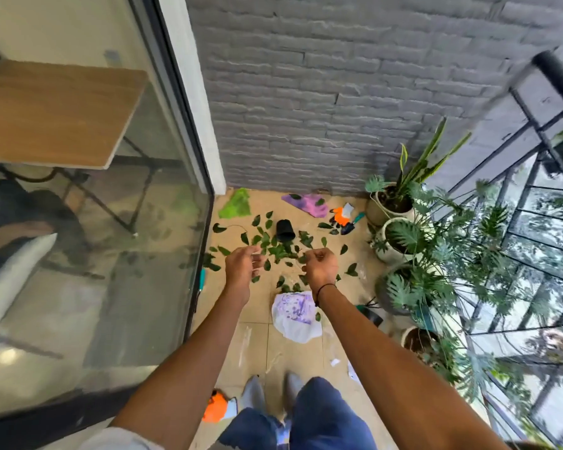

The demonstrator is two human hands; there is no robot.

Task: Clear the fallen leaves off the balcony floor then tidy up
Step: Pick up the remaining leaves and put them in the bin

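Leaves (275, 251), dark green, scattered across tan balcony floor (293, 352).

Grey brick wall (322, 92) straight ahead, and on the left a glass sliding door (88, 222) with a wooden bench (52, 112) showing through it. Down the right side, potted plants (413, 241) crowd along a black metal railing (533, 196). Near the wall, a purple cloth (307, 204) and a green cloth (235, 204) lie well apart, and a small trowel (351, 225) sits just beside an orange glove (341, 216). A black pot (285, 230) is tipped on its side.
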